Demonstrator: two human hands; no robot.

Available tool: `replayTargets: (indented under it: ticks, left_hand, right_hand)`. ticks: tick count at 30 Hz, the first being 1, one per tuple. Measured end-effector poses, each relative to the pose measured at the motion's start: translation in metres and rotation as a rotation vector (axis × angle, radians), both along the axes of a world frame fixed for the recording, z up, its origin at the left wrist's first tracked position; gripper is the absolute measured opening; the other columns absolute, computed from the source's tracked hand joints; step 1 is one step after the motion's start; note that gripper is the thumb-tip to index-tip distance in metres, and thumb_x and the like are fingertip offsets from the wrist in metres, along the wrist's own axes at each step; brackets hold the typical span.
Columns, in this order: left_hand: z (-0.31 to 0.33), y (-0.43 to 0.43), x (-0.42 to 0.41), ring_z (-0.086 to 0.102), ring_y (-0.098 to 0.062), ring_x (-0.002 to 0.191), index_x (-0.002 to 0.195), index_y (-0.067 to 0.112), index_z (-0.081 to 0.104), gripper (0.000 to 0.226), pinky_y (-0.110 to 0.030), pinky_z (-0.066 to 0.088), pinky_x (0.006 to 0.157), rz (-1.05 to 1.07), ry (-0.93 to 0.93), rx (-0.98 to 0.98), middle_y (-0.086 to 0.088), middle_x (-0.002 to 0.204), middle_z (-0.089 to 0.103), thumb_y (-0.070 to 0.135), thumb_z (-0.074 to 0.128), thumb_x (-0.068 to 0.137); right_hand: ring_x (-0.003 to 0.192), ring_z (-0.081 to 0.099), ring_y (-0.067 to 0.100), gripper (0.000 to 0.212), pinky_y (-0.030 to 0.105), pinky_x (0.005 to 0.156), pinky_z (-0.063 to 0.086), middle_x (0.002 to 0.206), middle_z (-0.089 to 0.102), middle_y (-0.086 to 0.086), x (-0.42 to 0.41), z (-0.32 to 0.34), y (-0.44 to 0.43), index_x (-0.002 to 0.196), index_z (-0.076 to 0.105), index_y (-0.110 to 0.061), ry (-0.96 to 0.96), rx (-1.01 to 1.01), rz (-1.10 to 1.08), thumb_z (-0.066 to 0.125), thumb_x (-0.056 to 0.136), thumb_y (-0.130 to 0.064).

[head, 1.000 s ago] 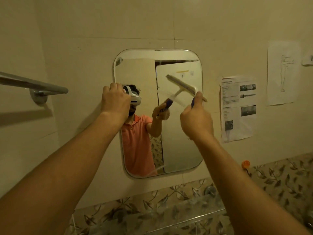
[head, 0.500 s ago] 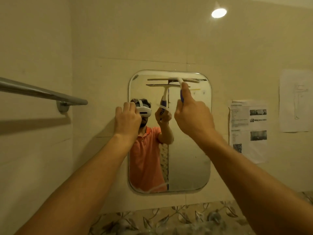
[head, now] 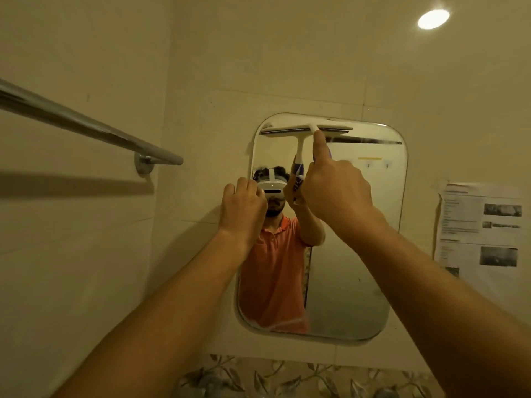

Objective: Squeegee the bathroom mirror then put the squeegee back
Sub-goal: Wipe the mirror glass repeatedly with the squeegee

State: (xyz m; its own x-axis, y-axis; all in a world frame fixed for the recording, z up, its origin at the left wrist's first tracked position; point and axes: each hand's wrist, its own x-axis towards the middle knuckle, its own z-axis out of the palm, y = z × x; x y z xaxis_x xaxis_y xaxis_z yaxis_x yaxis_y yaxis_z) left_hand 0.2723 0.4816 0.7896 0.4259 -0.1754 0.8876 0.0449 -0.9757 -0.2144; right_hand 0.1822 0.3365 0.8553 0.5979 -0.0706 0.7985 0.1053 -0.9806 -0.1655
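1. The room is a bathroom with a plain cream tile wall point(head: 287, 67).
2. Low down on the wall runs a strip of tiles with a leaf pattern point(head: 287, 377).
3. A round light point(head: 433, 19) glows at the top right.
4. A shiny metal towel bar point(head: 86, 127) sticks out from the wall on the left.
5. A printed paper sheet point(head: 479, 228) is stuck on the wall, to the right of the mirror.
6. The mirror point(head: 344, 282) hangs flat on the wall and has round corners.
7. In the glass you can see a person in an orange shirt with a white headset on.
8. The squeegee point(head: 336, 128) is at the very top of the mirror, and its blade lies against the glass.
9. The long blade lies flat from side to side, along the mirror's top edge. It covers the left and middle part of that edge.
10. The handle points straight down from the middle of the blade, so the tool looks like a letter T.
11. The right hand point(head: 336, 191) is wrapped tight around the handle, and one finger point(head: 319, 142) lies straight up along it, toward the blade.
12. The left hand point(head: 244, 205) is at the mirror's left edge with its fingers curled. I cannot tell if it is holding the edge or just touching it.
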Motion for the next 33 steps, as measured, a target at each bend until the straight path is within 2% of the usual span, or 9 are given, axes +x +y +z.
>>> replayTargets:
  ticks: [3, 7, 9, 13, 17, 21, 23, 28, 33]
  left_hand:
    - [-0.002, -0.002, 0.002, 0.048, -0.025, 0.115, 0.129, 0.016, 0.059, 0.039, -0.038, 0.041, 0.092, 0.015, 0.017, 0.029, -0.006, 0.125, 0.057, 0.026, 0.065, 0.091]
    - [-0.001, -0.002, -0.001, 0.050, -0.025, 0.114, 0.128, 0.017, 0.060, 0.040, -0.038, 0.043, 0.090, 0.012, 0.015, 0.028, -0.006, 0.125, 0.059, 0.029, 0.066, 0.091]
    - [-0.001, -0.002, -0.003, 0.050, -0.025, 0.116, 0.128, 0.016, 0.060, 0.037, -0.038, 0.043, 0.092, 0.006, 0.024, 0.032, -0.007, 0.127, 0.058, 0.027, 0.064, 0.093]
    - [-0.002, -0.001, -0.004, 0.048, -0.026, 0.120, 0.133, 0.015, 0.057, 0.039, -0.038, 0.043, 0.096, -0.011, 0.039, 0.009, -0.008, 0.132, 0.055, 0.026, 0.062, 0.096]
    - [-0.002, -0.002, -0.002, 0.047, -0.027, 0.120, 0.134, 0.012, 0.055, 0.043, -0.038, 0.042, 0.096, -0.011, 0.045, 0.010, -0.009, 0.132, 0.052, 0.027, 0.060, 0.094]
    - [-0.002, -0.001, -0.003, 0.051, -0.024, 0.108, 0.126, 0.011, 0.058, 0.033, -0.034, 0.042, 0.087, 0.009, 0.022, 0.056, -0.008, 0.120, 0.056, 0.024, 0.052, 0.096]
    - [-0.004, -0.002, -0.001, 0.052, -0.024, 0.108, 0.126, 0.012, 0.058, 0.032, -0.035, 0.043, 0.087, 0.010, 0.004, 0.068, -0.008, 0.119, 0.057, 0.025, 0.049, 0.098]
    - [-0.003, 0.000, 0.003, 0.053, -0.024, 0.109, 0.128, 0.012, 0.057, 0.035, -0.034, 0.043, 0.086, 0.006, 0.003, 0.076, -0.008, 0.121, 0.058, 0.028, 0.051, 0.097]
    - [-0.004, 0.002, 0.000, 0.051, -0.024, 0.111, 0.128, 0.012, 0.059, 0.037, -0.035, 0.042, 0.089, -0.026, 0.017, 0.027, -0.007, 0.123, 0.057, 0.023, 0.061, 0.093]
  right_hand:
    - [0.055, 0.057, 0.020, 0.091, 0.035, 0.048, 0.054, 0.073, 0.058, 0.007, -0.003, -0.031, -0.003, 0.155, -0.018, -0.038, 0.004, 0.021, 0.018, 0.053, 0.100, -0.021]
    - [0.051, 0.052, 0.013, 0.078, 0.025, 0.039, 0.035, 0.071, 0.054, 0.003, -0.018, -0.067, -0.007, 0.155, -0.020, -0.038, 0.073, 0.033, 0.036, 0.041, 0.107, -0.035]
    - [0.051, 0.052, 0.013, 0.075, 0.024, 0.038, 0.032, 0.070, 0.054, 0.002, -0.022, -0.079, -0.010, 0.155, -0.020, -0.039, 0.107, 0.031, 0.027, 0.039, 0.108, -0.036]
    - [0.052, 0.055, 0.013, 0.073, 0.026, 0.040, 0.041, 0.070, 0.058, 0.002, -0.020, -0.077, -0.018, 0.154, -0.020, -0.041, 0.140, 0.010, 0.033, 0.037, 0.108, -0.039]
    - [0.052, 0.055, 0.015, 0.066, 0.027, 0.044, 0.045, 0.068, 0.056, 0.002, -0.024, -0.039, -0.015, 0.155, -0.011, -0.042, 0.054, -0.013, 0.081, 0.036, 0.109, -0.037]
    - [0.060, 0.061, 0.024, 0.077, 0.041, 0.058, 0.061, 0.074, 0.058, 0.008, -0.015, 0.010, 0.005, 0.156, -0.010, -0.040, -0.033, -0.102, 0.074, 0.045, 0.105, -0.026]
    - [0.064, 0.061, 0.024, 0.082, 0.041, 0.061, 0.060, 0.078, 0.058, 0.010, -0.013, 0.025, 0.016, 0.159, -0.009, -0.038, -0.017, -0.106, 0.070, 0.048, 0.102, -0.022]
    - [0.060, 0.053, 0.019, 0.093, 0.032, 0.052, 0.046, 0.072, 0.047, 0.005, -0.009, 0.024, 0.023, 0.160, -0.009, -0.033, -0.002, -0.114, 0.047, 0.056, 0.096, -0.016]
    - [0.056, 0.057, 0.021, 0.092, 0.038, 0.053, 0.057, 0.071, 0.053, 0.007, -0.001, -0.017, 0.009, 0.156, -0.017, -0.035, 0.029, -0.133, 0.006, 0.055, 0.100, -0.025]
